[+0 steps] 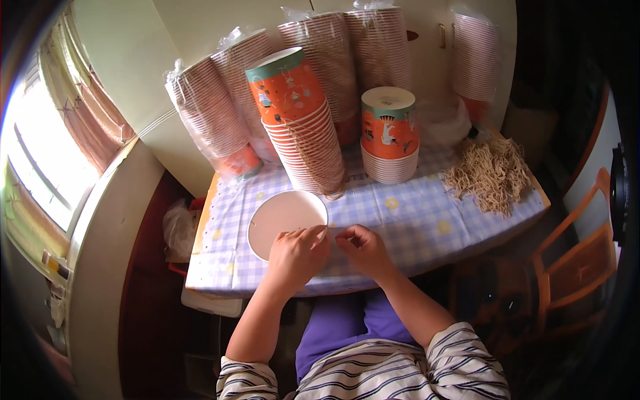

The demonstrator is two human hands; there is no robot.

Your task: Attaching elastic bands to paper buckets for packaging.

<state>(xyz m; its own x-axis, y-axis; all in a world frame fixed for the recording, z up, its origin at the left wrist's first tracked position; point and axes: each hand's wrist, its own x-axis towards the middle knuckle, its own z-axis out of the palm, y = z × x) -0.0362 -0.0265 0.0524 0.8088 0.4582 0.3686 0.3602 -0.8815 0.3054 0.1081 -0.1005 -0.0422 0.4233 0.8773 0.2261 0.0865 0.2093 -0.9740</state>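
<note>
Cup [285, 220] position: upright on the bench [413, 220] near its front edge, mouth open toward me, just left of centre. My left hand [297, 257] rests on the near right rim, fingers curled and pinching at the rim; what they pinch is too small to tell, though a thin string-like line shows at the rim. My right hand [363, 248] sits just beside it, fingers drawn together in a loose pinch at the same spot. I judge the step in hand to be fixing a string handle to the rim. The next move calls for fine fingertip work with the cup kept steady.

Surroundings: a tall leaning stack of orange paper cups [300, 120] stands directly behind the cup, a shorter stack [389, 137] to its right, wrapped sleeves of cups [220, 113] at the rear, and a heap of tan strings [490, 173] far right. The leaning stack is close enough to be knocked.
</note>
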